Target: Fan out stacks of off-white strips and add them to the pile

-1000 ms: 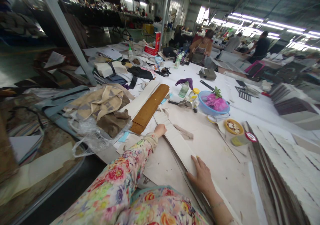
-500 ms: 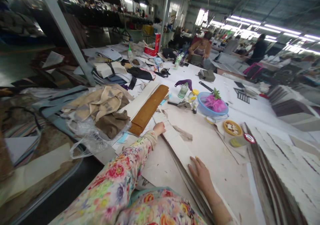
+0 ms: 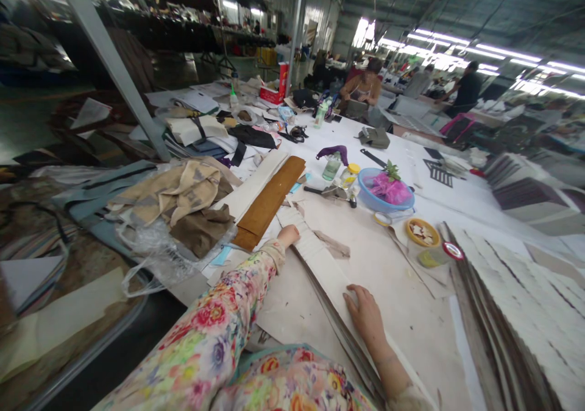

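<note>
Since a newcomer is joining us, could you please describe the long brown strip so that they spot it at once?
On the big table, find the person's left hand at the long pale strips. Just beyond it, slightly left, the long brown strip lies slanting away. Its golden-brown colour sets it apart from the white strip beside it, and its flatness from the crumpled brown cloth nearby.

one middle stack of pale strips (image 3: 322, 256), one narrow brown stack (image 3: 274, 201), one blue basin (image 3: 377, 202), one pink bag (image 3: 388, 189), one yellow tub (image 3: 419, 245), two lidded jars (image 3: 430, 257), one red box (image 3: 272, 96), two thick posts (image 3: 109, 64)
</note>
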